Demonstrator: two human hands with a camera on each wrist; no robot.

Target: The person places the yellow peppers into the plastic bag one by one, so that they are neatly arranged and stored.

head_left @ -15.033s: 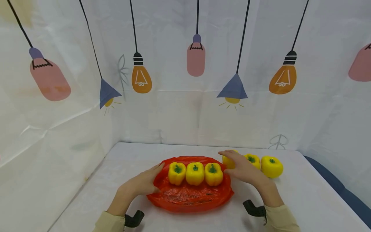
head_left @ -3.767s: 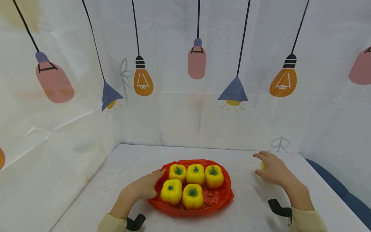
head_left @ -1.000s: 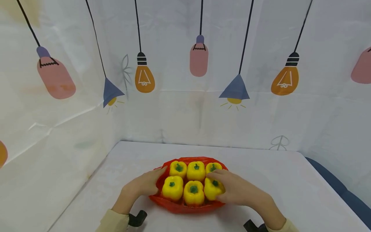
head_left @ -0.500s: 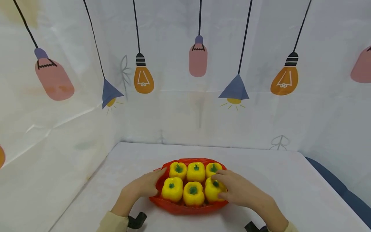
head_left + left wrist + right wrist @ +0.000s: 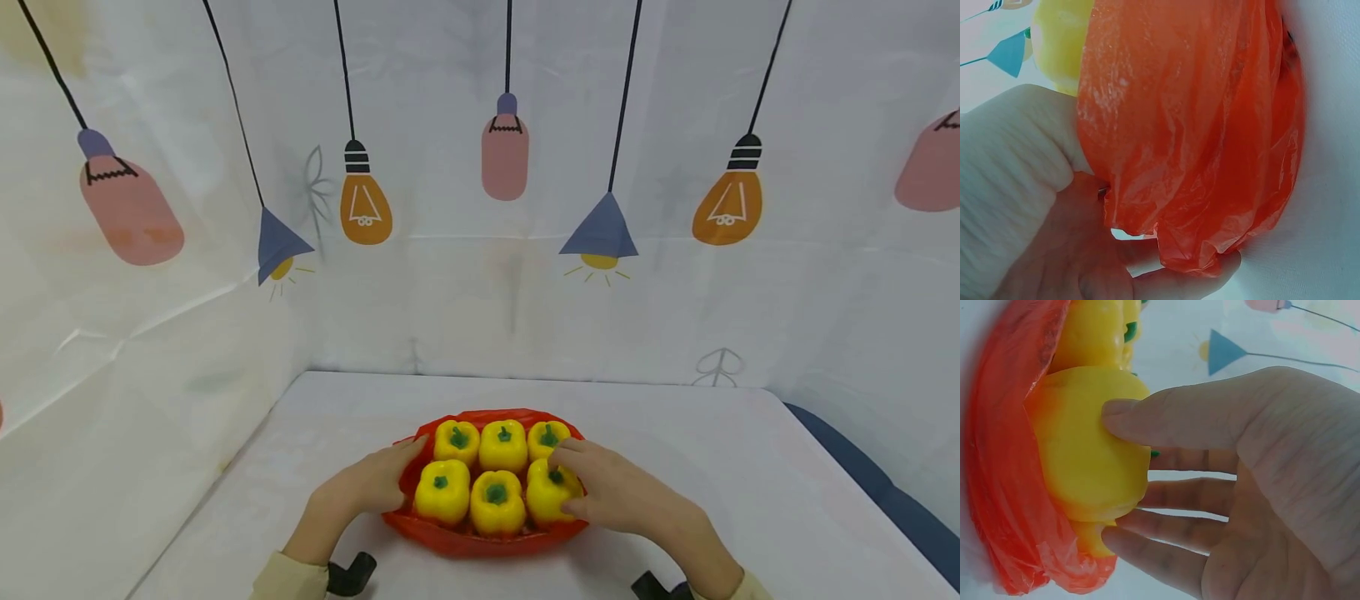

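Note:
A red plastic bag (image 5: 480, 546), its rim spread wide, sits mid-table in the head view with several yellow bell peppers in two rows. Their green stems face up. My left hand (image 5: 375, 479) grips the bag's left side; the left wrist view has the thumb inside the rim and fingers (image 5: 1182, 284) outside under the crumpled plastic. At the front right pepper (image 5: 546, 497) is my right hand (image 5: 618, 492). Its thumb lies against the pepper and its fairly straight fingers (image 5: 1191, 497) reach along the far side, loosely. Part of the bag's right rim is hidden by this hand.
Under the bag is a white-covered table (image 5: 360, 400). Behind and to the left hang white sheets (image 5: 465, 292) printed with lamps. A dark blue object (image 5: 862, 475) stands beyond the table's right edge. Black wrist mounts (image 5: 351, 575) stick out below both hands.
The front row of peppers has come into the bag, and the peppers formerly on the right of the table are gone from there. Lately my right hand has drawn back slightly rightward; the left holds still.

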